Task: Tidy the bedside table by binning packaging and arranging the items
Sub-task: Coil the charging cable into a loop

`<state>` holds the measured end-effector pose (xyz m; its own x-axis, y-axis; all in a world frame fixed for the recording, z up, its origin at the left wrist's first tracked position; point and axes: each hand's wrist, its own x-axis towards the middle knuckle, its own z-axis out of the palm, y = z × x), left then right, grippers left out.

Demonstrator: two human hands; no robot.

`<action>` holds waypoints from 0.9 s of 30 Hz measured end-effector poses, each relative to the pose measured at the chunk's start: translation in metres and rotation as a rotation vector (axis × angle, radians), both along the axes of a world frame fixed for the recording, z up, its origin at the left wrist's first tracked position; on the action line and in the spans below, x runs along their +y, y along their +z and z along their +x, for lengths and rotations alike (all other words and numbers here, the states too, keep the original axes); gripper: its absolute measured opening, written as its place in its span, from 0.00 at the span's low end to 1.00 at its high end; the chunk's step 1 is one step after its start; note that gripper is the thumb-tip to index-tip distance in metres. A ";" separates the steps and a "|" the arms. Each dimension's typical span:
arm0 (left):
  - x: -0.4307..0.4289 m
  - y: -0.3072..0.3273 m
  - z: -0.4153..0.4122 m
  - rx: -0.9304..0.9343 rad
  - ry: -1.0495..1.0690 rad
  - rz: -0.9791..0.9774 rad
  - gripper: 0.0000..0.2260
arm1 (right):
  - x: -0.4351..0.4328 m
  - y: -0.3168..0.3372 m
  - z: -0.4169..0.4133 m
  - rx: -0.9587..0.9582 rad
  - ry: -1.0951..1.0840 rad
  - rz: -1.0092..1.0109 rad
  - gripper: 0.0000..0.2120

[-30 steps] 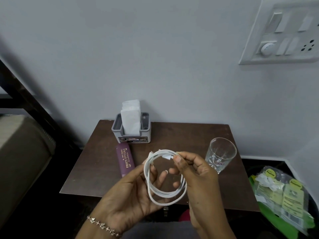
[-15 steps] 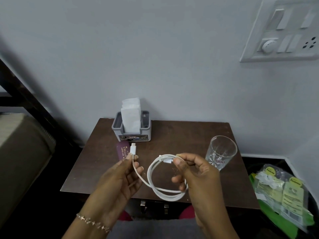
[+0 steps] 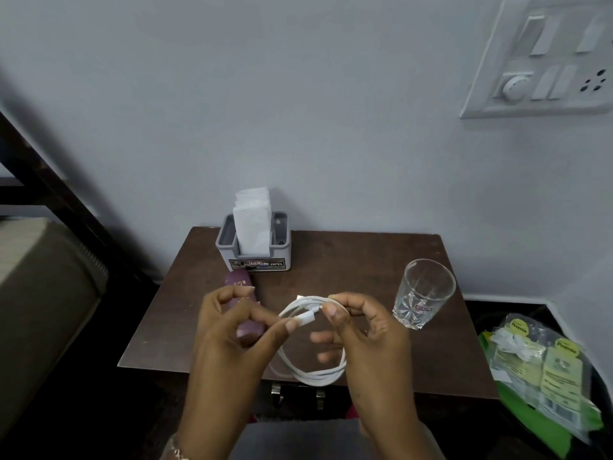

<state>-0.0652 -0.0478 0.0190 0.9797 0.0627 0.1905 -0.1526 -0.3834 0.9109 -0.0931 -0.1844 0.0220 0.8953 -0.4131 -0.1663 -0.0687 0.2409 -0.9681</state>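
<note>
Head view: 1 frame, looking down on a brown bedside table (image 3: 348, 260) against a pale wall.
Far left: a tan mattress edge (image 3: 39, 280) beside a dark bed frame.
Back left edge of the table: a grey tissue holder (image 3: 253, 257) with white tissues standing in it.
Left of centre: a purple glasses case (image 3: 238, 287), lying just in front of the holder and partly hidden by the left hand.
Left hand (image 3: 232, 340): thumb and forefinger pinched on the plug end of a white cable (image 3: 311, 376).
Cable: coiled in a loop, held above the table's front edge between both hands.
Right hand (image 3: 368, 340): fingers closed round the top of the coil.
Right edge of the table: 1 clear glass (image 3: 423, 293), upright.
Far right, off the table: clear packets (image 3: 544, 363) on a green bag in a dark bin.
</note>
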 end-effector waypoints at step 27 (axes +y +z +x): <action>0.012 -0.007 0.011 0.974 -0.392 -0.730 0.24 | 0.002 -0.001 -0.001 -0.059 0.049 0.047 0.03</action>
<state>-0.0540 -0.0355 0.0117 0.6711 -0.4749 -0.5694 0.7047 0.1700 0.6888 -0.0942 -0.1829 0.0205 0.9230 -0.3620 -0.1308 -0.0244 0.2840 -0.9585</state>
